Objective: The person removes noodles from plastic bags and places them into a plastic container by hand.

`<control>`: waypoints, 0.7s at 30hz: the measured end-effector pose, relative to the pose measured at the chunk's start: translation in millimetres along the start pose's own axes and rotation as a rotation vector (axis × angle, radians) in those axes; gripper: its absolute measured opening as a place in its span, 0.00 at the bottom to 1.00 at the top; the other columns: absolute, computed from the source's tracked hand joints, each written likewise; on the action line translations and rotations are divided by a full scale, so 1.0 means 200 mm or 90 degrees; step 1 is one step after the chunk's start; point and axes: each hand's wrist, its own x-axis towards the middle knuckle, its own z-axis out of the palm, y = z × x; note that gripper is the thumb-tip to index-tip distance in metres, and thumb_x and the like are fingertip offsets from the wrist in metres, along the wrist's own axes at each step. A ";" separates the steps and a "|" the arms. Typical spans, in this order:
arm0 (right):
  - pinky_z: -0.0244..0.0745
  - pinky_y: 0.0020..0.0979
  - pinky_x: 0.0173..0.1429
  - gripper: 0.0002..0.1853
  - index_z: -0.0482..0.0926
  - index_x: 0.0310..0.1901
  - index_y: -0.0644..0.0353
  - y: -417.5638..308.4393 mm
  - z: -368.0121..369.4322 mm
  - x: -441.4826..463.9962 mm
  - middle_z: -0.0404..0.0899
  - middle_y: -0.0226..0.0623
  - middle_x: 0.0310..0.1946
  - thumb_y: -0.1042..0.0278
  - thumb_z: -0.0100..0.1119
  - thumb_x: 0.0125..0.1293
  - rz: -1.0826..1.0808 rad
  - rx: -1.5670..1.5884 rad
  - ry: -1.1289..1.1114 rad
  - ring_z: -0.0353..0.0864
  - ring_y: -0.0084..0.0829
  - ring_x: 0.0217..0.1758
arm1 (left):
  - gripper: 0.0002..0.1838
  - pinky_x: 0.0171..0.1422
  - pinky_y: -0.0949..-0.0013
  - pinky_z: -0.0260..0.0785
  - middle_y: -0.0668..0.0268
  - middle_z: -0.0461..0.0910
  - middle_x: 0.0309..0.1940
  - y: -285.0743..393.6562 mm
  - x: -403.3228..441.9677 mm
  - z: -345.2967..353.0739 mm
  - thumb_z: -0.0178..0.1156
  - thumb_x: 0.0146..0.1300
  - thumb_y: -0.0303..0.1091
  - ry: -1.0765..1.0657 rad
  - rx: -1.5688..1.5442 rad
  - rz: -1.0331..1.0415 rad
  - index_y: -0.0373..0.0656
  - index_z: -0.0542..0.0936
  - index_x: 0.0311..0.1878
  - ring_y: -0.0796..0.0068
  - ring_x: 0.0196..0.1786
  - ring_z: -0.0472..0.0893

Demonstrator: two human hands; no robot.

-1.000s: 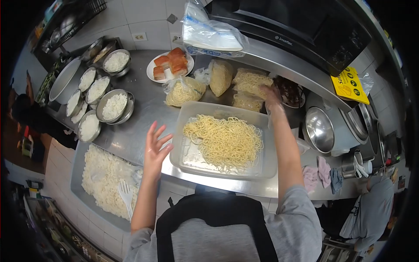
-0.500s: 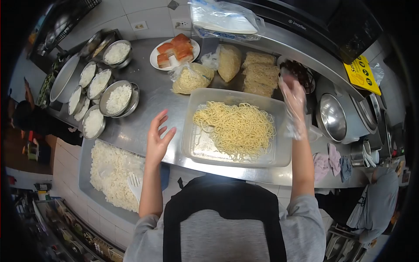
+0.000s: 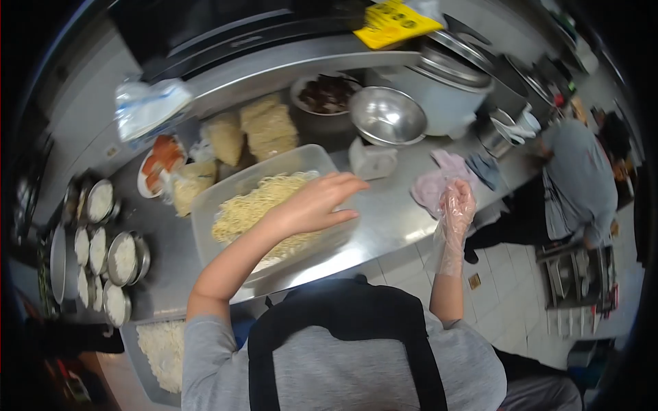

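Note:
My bare left hand reaches across the clear plastic tub, fingers stretched out and holding nothing. Beneath that arm lies a heap of yellow noodles. My right hand wears a thin clear plastic glove and is at the counter's front edge, over the right side of a pink cloth. Its fingers are curled together; whether they grip the cloth or anything else is hidden. A grey-blue cloth lies just beyond it.
A metal bowl rests on a white scale. Behind the tub are bagged noodles, dry noodle blocks and a dish of dark food. Bowls of rice stand left. Another person is at right.
The view has swung to the right. My right hand has come from beside the dark food dish to the pink cloth. My left hand has moved from left of the tub to above it.

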 end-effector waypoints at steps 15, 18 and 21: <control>0.61 0.15 0.20 0.11 0.72 0.44 0.65 0.12 -0.82 -0.02 0.70 0.28 0.23 0.72 0.52 0.61 0.002 -0.080 -0.072 0.67 0.15 0.21 | 0.17 0.51 0.53 0.67 0.61 0.75 0.49 -0.22 1.23 1.49 0.58 0.49 0.41 0.008 0.186 0.028 0.49 0.79 0.43 0.66 0.55 0.70; 0.61 0.16 0.20 0.10 0.72 0.43 0.65 0.18 -0.85 0.04 0.69 0.27 0.22 0.74 0.52 0.60 0.039 -0.040 -0.086 0.67 0.15 0.20 | 0.11 0.48 0.50 0.66 0.69 0.79 0.39 -0.23 1.29 1.38 0.57 0.48 0.40 -0.044 0.278 0.029 0.52 0.81 0.36 0.70 0.51 0.72; 0.61 0.15 0.20 0.10 0.70 0.45 0.64 0.24 -0.78 0.14 0.69 0.29 0.22 0.76 0.50 0.61 0.073 -0.067 -0.110 0.67 0.16 0.20 | 0.15 0.54 0.48 0.63 0.62 0.75 0.47 -0.19 1.25 1.27 0.55 0.54 0.44 -0.050 0.147 -0.032 0.50 0.79 0.42 0.66 0.56 0.70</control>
